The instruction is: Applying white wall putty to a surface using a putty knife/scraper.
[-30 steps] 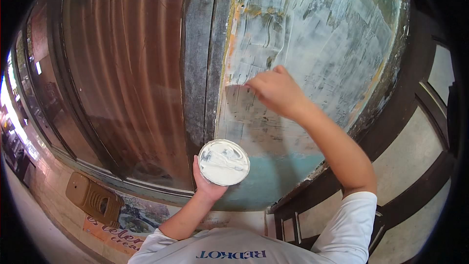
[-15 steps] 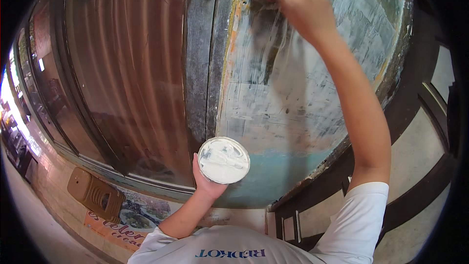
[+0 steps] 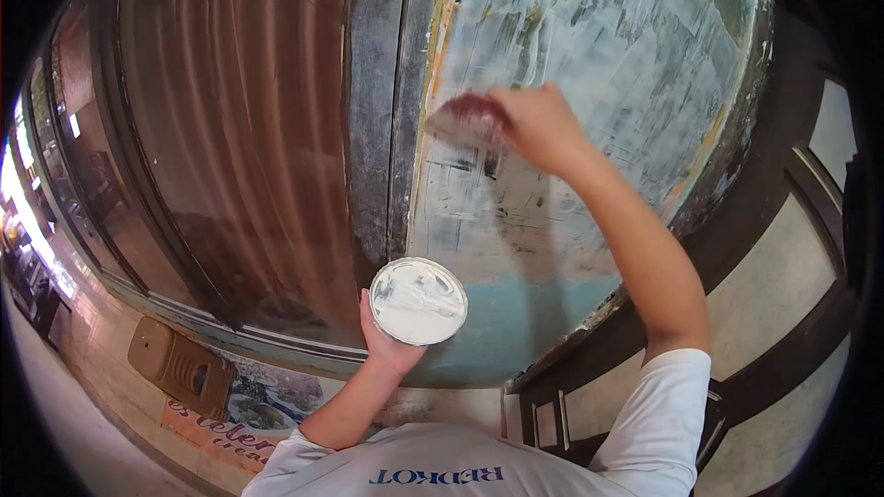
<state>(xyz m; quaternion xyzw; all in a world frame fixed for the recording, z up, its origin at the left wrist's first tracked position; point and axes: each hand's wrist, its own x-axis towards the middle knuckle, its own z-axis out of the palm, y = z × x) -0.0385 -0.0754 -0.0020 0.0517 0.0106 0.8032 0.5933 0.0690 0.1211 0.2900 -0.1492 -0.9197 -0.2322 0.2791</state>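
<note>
My left hand [image 3: 388, 351] is closed round the lower left side of a round container [image 3: 419, 302], tilted so its white putty faces me. Higher up, my right hand [image 3: 541, 127] grips a putty knife [image 3: 468, 118] with a reddish part; motion blurs it. Its blade side reaches toward the left edge of the wall panel [image 3: 635, 101], at or very close to the surface. White and grey smears cover most of this panel, with dark patches showing through. Lower down, a bare blue-green band [image 3: 497, 313] crosses it.
Left of the panel stand a dark frame post [image 3: 376, 110] and a glazed door with brown curtains [image 3: 239, 129]. Dark wooden panelling [image 3: 773, 285] is close on my right. A brown plastic stool [image 3: 180, 364] and a printed banner [image 3: 267, 405] are at lower left.
My right hand has swept down the wall with the putty knife, from the panel's top to its middle. Pale smears now cover the dark patch there. My left hand has barely moved.
</note>
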